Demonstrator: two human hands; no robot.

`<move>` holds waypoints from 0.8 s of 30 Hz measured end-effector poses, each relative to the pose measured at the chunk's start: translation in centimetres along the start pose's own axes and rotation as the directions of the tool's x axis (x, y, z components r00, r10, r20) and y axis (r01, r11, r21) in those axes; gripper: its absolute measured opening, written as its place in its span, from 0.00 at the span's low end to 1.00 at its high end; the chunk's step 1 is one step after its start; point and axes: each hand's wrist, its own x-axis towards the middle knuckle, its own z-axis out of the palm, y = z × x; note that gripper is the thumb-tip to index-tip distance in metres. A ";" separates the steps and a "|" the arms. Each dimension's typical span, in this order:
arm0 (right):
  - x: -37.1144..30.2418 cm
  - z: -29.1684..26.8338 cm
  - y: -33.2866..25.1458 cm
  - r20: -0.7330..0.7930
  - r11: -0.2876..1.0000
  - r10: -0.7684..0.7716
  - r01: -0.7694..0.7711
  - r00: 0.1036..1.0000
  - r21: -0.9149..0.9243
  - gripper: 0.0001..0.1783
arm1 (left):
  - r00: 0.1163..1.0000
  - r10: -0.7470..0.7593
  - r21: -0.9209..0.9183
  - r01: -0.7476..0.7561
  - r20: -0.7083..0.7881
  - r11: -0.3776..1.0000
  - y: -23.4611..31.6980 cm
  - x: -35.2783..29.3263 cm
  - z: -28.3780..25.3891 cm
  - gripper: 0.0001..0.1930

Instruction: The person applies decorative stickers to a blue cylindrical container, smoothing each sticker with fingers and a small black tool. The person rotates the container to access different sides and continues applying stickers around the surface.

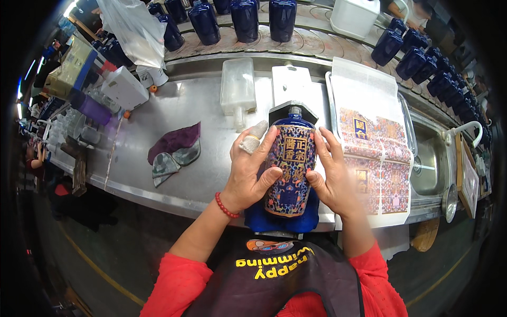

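Observation:
A dark blue glass bottle [289, 182], wrapped in an ornate gold, red and blue patterned decal, lies in front of me with its neck pointing away. Under it is a blue padded cloth [308, 222], and a grey angled rest [277, 112] sits behind its neck. My left hand [244, 174] grips the left side, thumb on the decal; a pale wrapping covers one finger. On the opposite side my right hand [334, 185] presses the bottle with its thumb and fingers along the edge. Close to the right hand are printed decal sheets [369, 185] on a tray.
A clear square bottle [237, 87] and a white block [291, 84] stand beyond the bottle. A purple and grey cloth [177, 148] lies left. Blue bottles [246, 21] line the curved conveyor [301, 47]. At right is a metal sink [428, 164] with a white tap [470, 128].

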 end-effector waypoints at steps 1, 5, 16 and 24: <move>0.1 0.0 0.0 0.005 1.000 -0.008 0.008 1.000 0.001 0.43 | 1.000 0.002 -0.018 -0.002 0.001 1.000 0.1 0.0 0.0 0.41; -0.2 -0.2 0.5 0.015 0.999 -0.049 0.048 0.999 0.018 0.47 | 1.000 0.018 -0.060 -0.018 -0.001 0.998 0.0 -0.2 0.3 0.47; -1.8 0.4 1.8 0.095 0.977 -0.105 0.085 0.990 0.195 0.57 | 0.985 0.149 -0.196 -0.129 0.090 0.972 -1.9 -1.2 0.5 0.59; -1.7 -0.2 2.3 0.196 0.983 -0.083 0.048 0.977 0.179 0.67 | 0.972 0.192 -0.102 -0.180 0.132 0.978 -2.5 -0.9 -0.2 0.61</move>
